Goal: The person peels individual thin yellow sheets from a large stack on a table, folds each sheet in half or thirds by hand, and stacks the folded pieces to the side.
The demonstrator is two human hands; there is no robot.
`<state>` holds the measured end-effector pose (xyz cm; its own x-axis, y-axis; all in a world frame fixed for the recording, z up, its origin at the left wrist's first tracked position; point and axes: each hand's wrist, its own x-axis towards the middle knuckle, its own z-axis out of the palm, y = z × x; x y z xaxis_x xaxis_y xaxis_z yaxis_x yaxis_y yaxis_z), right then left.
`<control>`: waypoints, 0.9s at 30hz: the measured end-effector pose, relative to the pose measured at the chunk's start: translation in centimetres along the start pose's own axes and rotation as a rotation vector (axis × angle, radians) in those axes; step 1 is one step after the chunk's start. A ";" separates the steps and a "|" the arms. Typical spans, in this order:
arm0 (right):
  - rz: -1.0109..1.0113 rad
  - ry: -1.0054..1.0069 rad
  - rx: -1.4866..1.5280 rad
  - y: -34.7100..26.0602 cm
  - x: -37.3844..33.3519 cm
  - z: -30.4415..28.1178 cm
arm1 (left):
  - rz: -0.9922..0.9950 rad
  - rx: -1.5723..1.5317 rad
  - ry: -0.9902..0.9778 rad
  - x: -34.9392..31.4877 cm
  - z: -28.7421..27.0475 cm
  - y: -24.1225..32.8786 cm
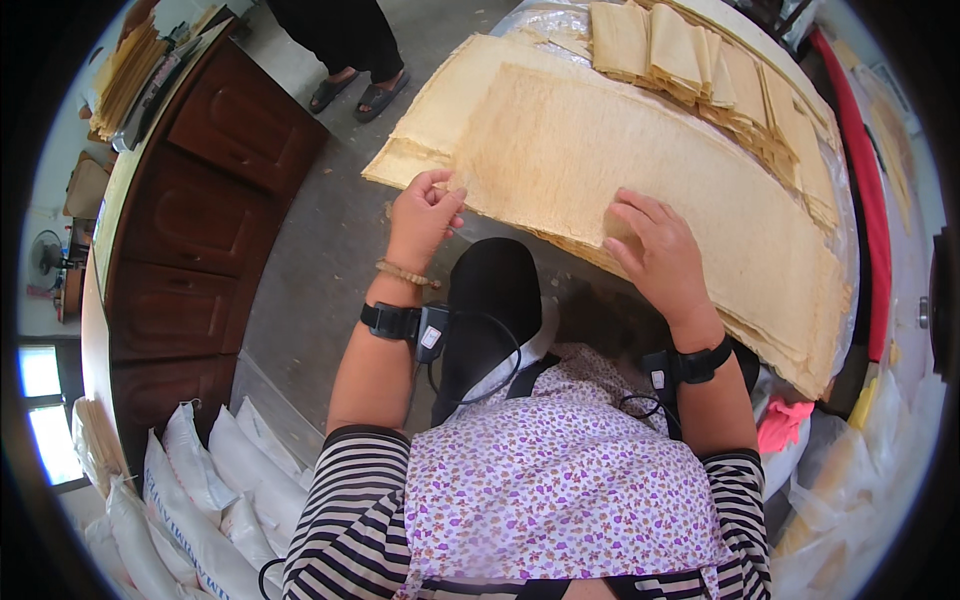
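Observation:
A wide, thin tan sheet [560, 140], like dried bean-curd skin, lies on top of a stack of similar pale sheets [425, 120] on the table before me. At the sheet's near left corner is my left hand [427, 215], thumb and fingers pinched together on its edge. My right hand [658, 250] is over the near edge of the sheet, right of the middle. Its fingers are curved and its thumb stands apart, with nothing held. Whether those fingertips touch the sheet I cannot tell.
Folded tan sheets [690, 60] lie in a row along the far side of the table. A dark wooden cabinet [190, 200] stands at left, with white sacks [200, 500] below it. Another person's sandalled feet [380, 95] are beyond the table's left end. Pink cloth [783, 425] is at right.

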<state>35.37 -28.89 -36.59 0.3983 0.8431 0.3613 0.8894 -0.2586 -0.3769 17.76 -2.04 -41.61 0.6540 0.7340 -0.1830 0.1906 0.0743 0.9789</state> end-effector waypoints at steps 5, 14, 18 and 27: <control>-0.050 0.004 -0.023 -2.1 0.7 0.4 | 0.110 0.147 0.080 -0.4 0.8 -0.5; -0.066 0.068 0.001 -0.6 0.7 1.4 | 0.913 0.849 0.129 -4.3 2.9 1.2; -0.035 0.145 0.020 0.8 -1.5 -0.2 | 0.966 0.812 -0.184 -2.6 6.3 2.2; 0.842 0.574 1.000 4.3 -17.1 -8.4 | 0.833 0.762 -0.400 -1.7 5.0 3.5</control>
<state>34.28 -48.34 -37.23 0.9681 0.2404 -0.0705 -0.0876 0.0615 -0.9943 20.95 -6.41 -38.33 0.9380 0.0947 0.3335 -0.1031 -0.8423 0.5291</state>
